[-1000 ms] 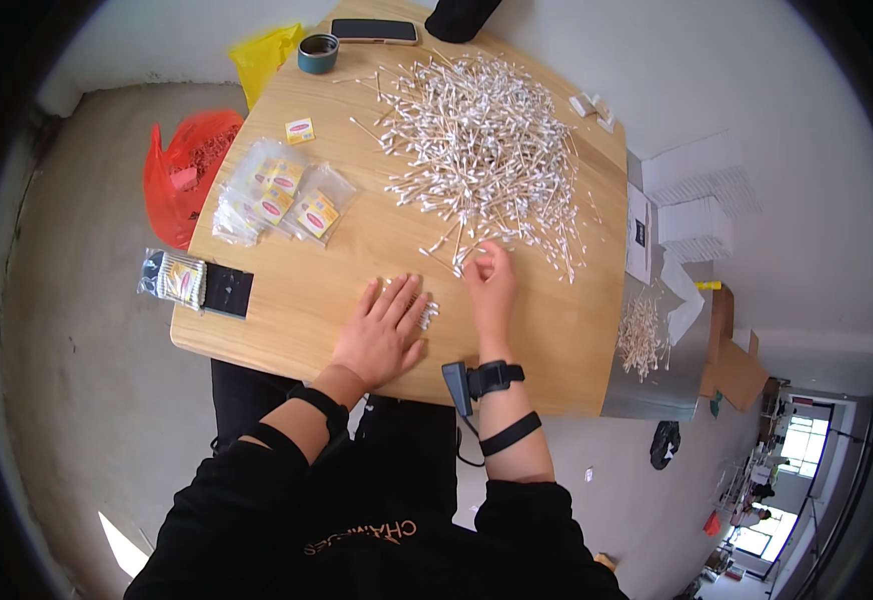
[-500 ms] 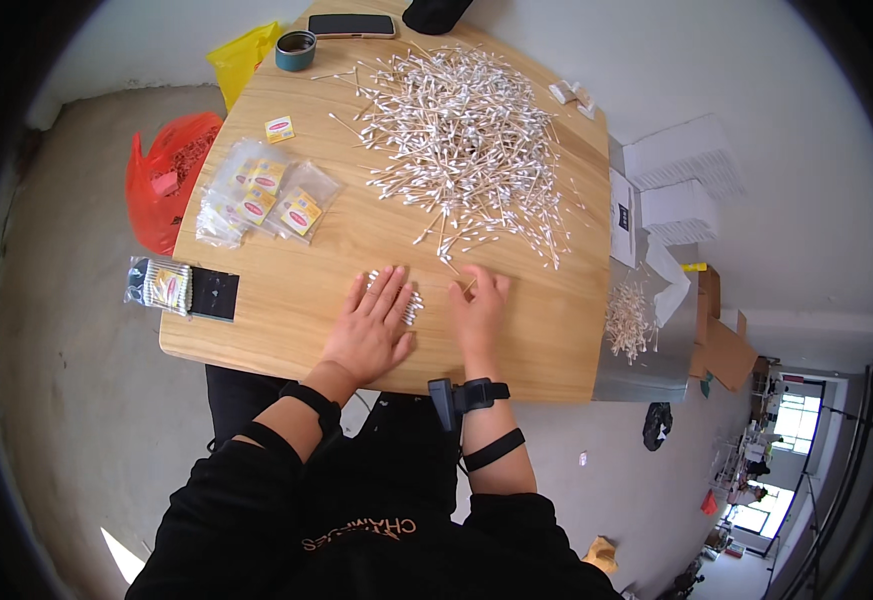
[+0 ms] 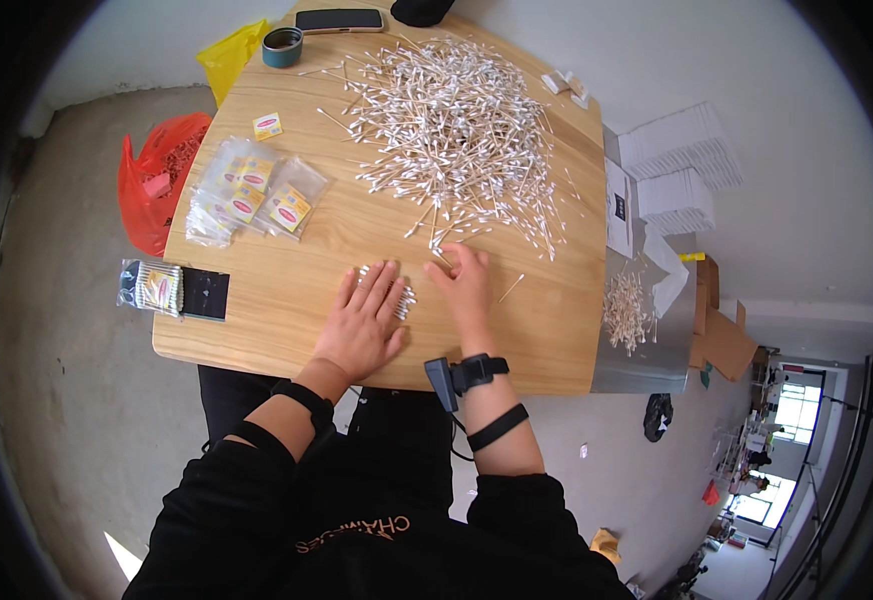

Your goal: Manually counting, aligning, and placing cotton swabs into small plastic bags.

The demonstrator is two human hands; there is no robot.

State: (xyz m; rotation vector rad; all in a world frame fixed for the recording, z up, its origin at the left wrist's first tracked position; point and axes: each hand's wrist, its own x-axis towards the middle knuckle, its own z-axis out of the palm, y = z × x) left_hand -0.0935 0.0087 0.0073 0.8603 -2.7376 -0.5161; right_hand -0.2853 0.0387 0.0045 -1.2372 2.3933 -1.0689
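Observation:
My left hand [image 3: 361,315] lies flat, fingers stretched out, over a row of cotton swabs [image 3: 405,300] near the table's front edge. White tips stick out on both sides of its fingers; the rest of the row is covered. To its right, my right hand [image 3: 466,290] has thumb and fingertips closed on a cotton swab [image 3: 442,257] at the near fringe of the pile. That big heap of loose cotton swabs [image 3: 461,120] spreads over the far middle of the table. A single cotton swab [image 3: 512,288] lies just right of my right hand.
Clear plastic bags with yellow cards [image 3: 246,195] lie at the left. A packed bag of swabs [image 3: 159,288] rests on a black device [image 3: 205,293] at the left edge. A teal cup [image 3: 282,47] and phone [image 3: 339,20] stand far back. More swabs [image 3: 626,308] lie on a grey surface at right.
My right hand has moved a little away from me and left, to the pile's near fringe. One swab now lies alone to its right. The left hand stays flat on the row.

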